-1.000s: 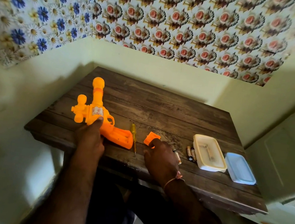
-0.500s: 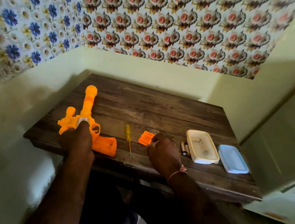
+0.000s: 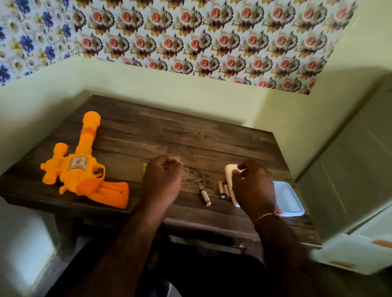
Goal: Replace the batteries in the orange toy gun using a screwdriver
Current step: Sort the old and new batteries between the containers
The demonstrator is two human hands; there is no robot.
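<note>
The orange toy gun (image 3: pixel 81 169) lies untouched on the left of the wooden table (image 3: pixel 191 138), barrel pointing away. My left hand (image 3: pixel 161 178) is curled at the table's middle and grips the screwdriver (image 3: pixel 144 168); only its yellow end shows beside the hand. The orange battery cover is hidden. My right hand (image 3: pixel 252 187) is curled over the white container (image 3: pixel 229 170), thumb and fingertips pinching at its far rim. One battery (image 3: pixel 205 195) lies between my hands. Two more batteries (image 3: pixel 223 191) lie against the container.
A pale blue lid (image 3: pixel 288 201) sits right of the container, near the table's right edge. A grey-white cabinet (image 3: pixel 372 170) stands close on the right. Walls close in behind and to the left.
My left hand let go of the gun and moved right onto the screwdriver. My right hand left the orange cover and went right to the white container. The camera tilted upward.
</note>
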